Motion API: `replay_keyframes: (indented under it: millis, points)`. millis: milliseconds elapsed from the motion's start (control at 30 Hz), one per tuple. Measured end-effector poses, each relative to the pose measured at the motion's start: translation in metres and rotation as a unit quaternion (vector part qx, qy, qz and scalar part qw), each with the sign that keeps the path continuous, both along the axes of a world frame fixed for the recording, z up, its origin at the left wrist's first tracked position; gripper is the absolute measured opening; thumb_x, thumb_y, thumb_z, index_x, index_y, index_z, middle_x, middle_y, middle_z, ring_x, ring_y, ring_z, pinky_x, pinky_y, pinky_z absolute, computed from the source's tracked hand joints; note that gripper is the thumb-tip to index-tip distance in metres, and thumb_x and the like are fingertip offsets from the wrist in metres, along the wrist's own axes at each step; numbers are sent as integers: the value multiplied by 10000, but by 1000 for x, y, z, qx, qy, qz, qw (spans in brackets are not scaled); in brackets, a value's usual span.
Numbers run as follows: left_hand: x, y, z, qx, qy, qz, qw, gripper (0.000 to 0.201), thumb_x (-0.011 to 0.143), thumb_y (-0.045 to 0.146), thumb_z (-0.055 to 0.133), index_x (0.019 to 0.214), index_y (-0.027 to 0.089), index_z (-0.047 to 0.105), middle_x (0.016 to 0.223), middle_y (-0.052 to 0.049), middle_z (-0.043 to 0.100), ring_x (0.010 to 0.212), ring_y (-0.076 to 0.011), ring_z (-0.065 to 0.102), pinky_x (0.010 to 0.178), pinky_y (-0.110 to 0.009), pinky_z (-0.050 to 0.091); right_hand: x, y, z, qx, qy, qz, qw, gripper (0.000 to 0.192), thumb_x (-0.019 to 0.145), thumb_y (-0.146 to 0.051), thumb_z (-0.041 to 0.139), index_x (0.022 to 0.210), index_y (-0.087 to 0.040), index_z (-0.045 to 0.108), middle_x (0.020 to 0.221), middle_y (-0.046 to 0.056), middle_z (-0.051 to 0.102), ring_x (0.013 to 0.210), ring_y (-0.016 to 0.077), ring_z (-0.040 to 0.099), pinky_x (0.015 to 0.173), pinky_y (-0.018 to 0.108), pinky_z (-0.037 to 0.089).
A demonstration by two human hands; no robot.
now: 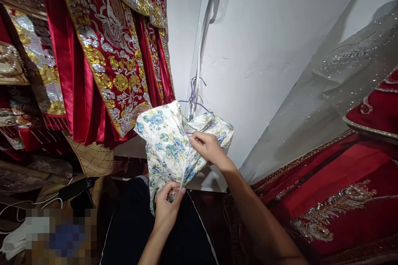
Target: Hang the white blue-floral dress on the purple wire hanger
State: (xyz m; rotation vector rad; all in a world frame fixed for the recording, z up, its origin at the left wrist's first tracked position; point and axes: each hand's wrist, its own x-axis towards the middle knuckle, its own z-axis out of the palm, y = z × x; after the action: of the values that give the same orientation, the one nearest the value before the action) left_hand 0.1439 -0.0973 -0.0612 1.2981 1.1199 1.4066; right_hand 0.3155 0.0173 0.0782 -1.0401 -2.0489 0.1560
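Hands work a floral garment [169,145] hung on a purple wire hanger [192,98] by the white wall [264,49] (red embroidered robes [105,49] alongside); right hand [207,145] pinches its upper front edge; left hand [166,209] grips the hem.

Pixelated patch [60,236] hides lower-left clutter; hanger [192,99] mostly buried in floral garment [169,145]; red robes [102,41] cropped at top.

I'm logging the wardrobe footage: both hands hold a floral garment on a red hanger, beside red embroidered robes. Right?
Not quite: the hanger is purple-blue wire, not red. The head view shows it. The rest stands: the left hand and right hand hold the floral garment, beside the red embroidered robes.
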Motion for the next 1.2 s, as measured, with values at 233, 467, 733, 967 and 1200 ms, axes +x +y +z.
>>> replay_keyframes:
  millis: [233,467,733,967,1200]
  points:
    - [8,-4,11,5,-13,26,1000,246,830,419,706,780,183,660,749,-15,614,740,-177,573,709,-261,450,8,35,43,93,-75,-3,993,247,928,-281,514,691,-212,500,616,-33,499,575,123,464,595,251,301]
    - [6,-3,10,15,-7,33,999,295,821,460,700,740,185,630,708,-7,585,690,-167,548,659,-253,439,3,43,73,150,-112,-51,981,246,927,-293,510,693,-214,506,595,-32,528,558,131,468,581,259,280]
    - [2,-2,-5,5,10,-18,1000,258,831,427,699,776,179,654,749,-24,623,733,-179,578,695,-263,463,8,55,96,176,-126,-78,973,215,936,-318,489,753,-218,542,660,-2,593,586,156,491,593,269,286]
    - [7,-6,-6,-6,14,-13,1000,257,838,439,690,794,187,666,778,-36,642,763,-196,597,728,-286,483,10,49,97,168,-112,-65,977,182,945,-310,484,812,-216,565,705,10,619,610,162,518,596,271,307]
    - [-3,24,30,142,114,-38,983,215,907,384,611,942,209,731,856,-66,661,826,-223,620,761,-339,503,17,42,95,165,-89,-36,982,152,952,-309,511,877,-211,598,749,22,647,643,165,552,625,273,358]
